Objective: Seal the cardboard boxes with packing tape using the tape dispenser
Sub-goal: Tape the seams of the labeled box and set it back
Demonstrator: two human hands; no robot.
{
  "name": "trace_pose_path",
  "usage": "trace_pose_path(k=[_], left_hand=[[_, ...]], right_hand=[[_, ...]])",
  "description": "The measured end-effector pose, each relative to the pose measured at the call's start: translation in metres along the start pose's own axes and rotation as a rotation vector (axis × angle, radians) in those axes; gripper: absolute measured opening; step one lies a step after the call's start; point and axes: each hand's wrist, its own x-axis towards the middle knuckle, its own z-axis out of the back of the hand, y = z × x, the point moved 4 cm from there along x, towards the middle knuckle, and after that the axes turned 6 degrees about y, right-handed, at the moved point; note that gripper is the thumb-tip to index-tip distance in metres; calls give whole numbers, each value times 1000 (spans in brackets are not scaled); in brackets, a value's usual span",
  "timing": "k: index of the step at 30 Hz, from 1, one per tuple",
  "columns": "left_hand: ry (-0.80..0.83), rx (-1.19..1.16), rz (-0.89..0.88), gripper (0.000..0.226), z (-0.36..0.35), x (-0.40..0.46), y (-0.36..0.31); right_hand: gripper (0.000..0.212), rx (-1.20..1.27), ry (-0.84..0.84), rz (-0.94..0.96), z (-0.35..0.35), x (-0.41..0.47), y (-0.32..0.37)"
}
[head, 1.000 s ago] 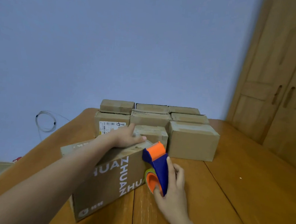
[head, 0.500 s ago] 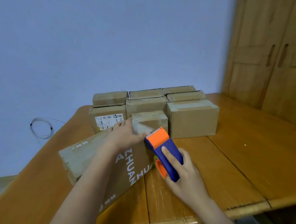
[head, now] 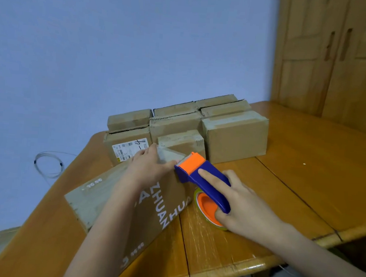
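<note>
Wall [head: 119,48] fills the upper left of the frame, pale blue, plain. Wooden doors [head: 332,61] take the upper right, two vertical handles visible. Wooden table [head: 292,188] spans the lower half, orange-brown planks, near edge at lower right. Long box [head: 114,200] lies at an angle across lower centre-left: brown cardboard, white block letters "ZHUAN" on the side facing the camera, a strip of clear tape running along its grey-looking top face to the far end. Stack of smaller boxes [head: 235,137] sits behind it at frame centre, brown, packed tight side by side, some with tape over the top seams, some with flaps slightly raised; the left one carries a white shipping label [head: 132,151]. Left hand [head: 148,167] lies flat, fingers extended, palm down on the far end of the long box, pressing the tape there, gripping nothing. Right hand [head: 240,204] is wrapped around the tape dispenser [head: 203,180], index finger laid straight along the top of its blue body, other fingers curled under. Dispenser: blue frame, orange head with a serrated blade edge, orange hub carrying a roll of clear tape; its head touches the box's far corner just right of the left hand, centre frame. Coil of thin cable [head: 47,164] hangs by the wall at mid left.
</note>
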Motion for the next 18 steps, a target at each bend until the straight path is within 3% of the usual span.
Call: trace_pose_path(k=[7, 18], left_hand=[[19, -95, 22, 100, 0, 3, 6], [-37, -7, 0, 90, 0, -2, -2]], right_hand=[[81, -32, 102, -69, 5, -16, -10], [72, -127, 220, -72, 30, 9, -4]])
